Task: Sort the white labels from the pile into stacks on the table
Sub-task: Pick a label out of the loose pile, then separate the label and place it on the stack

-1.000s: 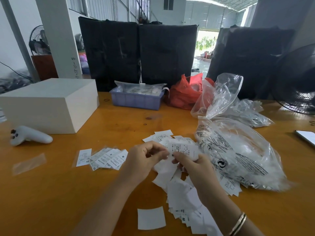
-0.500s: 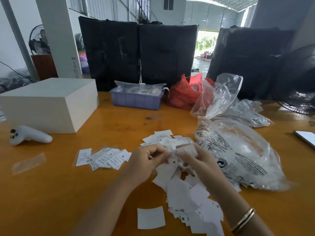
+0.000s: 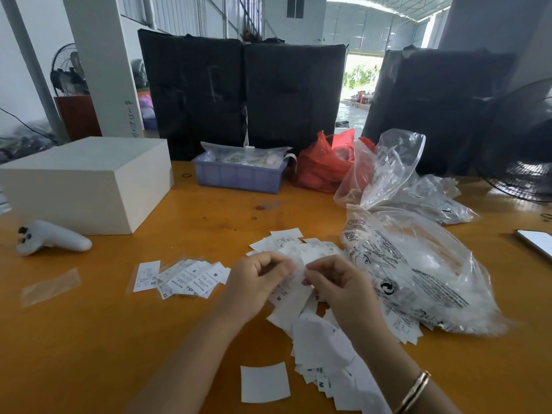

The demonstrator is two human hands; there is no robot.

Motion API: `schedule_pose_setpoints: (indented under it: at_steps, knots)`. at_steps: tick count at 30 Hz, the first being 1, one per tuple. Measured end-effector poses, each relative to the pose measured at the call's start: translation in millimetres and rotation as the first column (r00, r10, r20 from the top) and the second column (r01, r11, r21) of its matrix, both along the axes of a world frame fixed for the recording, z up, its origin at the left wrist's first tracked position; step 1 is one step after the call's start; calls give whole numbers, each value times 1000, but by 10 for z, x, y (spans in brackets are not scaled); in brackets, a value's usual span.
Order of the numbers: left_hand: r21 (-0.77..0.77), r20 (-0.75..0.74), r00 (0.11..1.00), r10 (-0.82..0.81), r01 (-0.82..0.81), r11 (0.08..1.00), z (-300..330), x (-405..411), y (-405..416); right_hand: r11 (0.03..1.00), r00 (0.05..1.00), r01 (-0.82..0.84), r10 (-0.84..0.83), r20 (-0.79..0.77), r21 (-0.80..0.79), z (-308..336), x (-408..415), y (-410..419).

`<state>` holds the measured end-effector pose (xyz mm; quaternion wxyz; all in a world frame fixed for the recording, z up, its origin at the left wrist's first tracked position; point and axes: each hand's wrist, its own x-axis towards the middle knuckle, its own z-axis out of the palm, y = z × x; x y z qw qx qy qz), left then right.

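Observation:
A loose pile of white labels (image 3: 322, 339) lies on the orange table (image 3: 89, 339), spreading from its middle toward the near edge. My left hand (image 3: 254, 285) and my right hand (image 3: 337, 282) meet above the pile, and both pinch a small bunch of white labels (image 3: 294, 289) between thumbs and curled fingers. Left of my hands, a fanned row of sorted labels (image 3: 188, 277) with size letters lies flat. One single label (image 3: 145, 275) lies at the row's left end. A blank white label (image 3: 265, 382) lies alone near the front.
A large clear plastic bag (image 3: 418, 273) of labels lies right of the pile, more bags behind it. A white box (image 3: 86, 180), a white controller (image 3: 50, 239), a blue tray (image 3: 239, 174), a red bag (image 3: 322, 165), a phone (image 3: 536, 239) and a fan (image 3: 528, 144) stand around.
My right hand has moved up and left to meet my left hand, and both now hold the bunch of labels closer together above the pile.

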<state>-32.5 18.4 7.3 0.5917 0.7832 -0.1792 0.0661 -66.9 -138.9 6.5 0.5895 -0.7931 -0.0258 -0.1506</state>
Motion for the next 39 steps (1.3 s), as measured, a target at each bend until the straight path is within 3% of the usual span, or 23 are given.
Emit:
schedule_pose_setpoints:
  at_steps: [8, 15, 18, 20, 22, 24, 26, 29, 32, 35, 37, 39]
  knots:
    - [-63, -59, 997, 53, -57, 996, -22, -7, -28, 997, 998, -26, 30, 55, -70, -48, -10, 73]
    - [-45, -127, 988, -82, 76, 996, 8, 11, 60, 986, 999, 38, -39, -3, 159, -57, 10, 41]
    - [42, -85, 996, -3, 7, 999, -9, 66, 132, 990, 999, 36, -36, -6, 137, -69, 11, 45]
    - [100, -29, 989, 142, -138, 985, 11, 135, 259, 987, 999, 43, -47, 24, 156, -59, 16, 25]
    - [188, 54, 937, 345, -349, 918, 0, 254, 480, 980, 994, 71, -86, 71, 187, -33, 32, -45]
    - [346, 115, 849, 516, -521, 780, -44, 369, 700, 972, 985, 111, -135, 106, 207, 2, 42, -128]
    - [509, 143, 795, 590, -570, 645, -117, 430, 827, 968, 972, 158, -187, 143, 196, 34, 56, -198]
    - [650, 178, 783, 597, -549, 526, -223, 450, 834, 960, 940, 248, -272, 208, 131, 72, 78, -293]
    - [697, 221, 778, 588, -548, 463, -271, 450, 814, 932, 890, 362, -344, 299, -6, 93, 89, -416]
    - [703, 323, 762, 562, -591, 396, -262, 444, 764, 823, 807, 529, -414, 422, -206, 108, 94, -592]
    - [649, 395, 759, 517, -629, 428, -236, 416, 667, 714, 795, 595, -455, 402, -368, 94, 111, -712]
    - [602, 435, 778, 454, -626, 496, -199, 370, 542, 634, 821, 565, -494, 285, -529, 58, 134, -787]
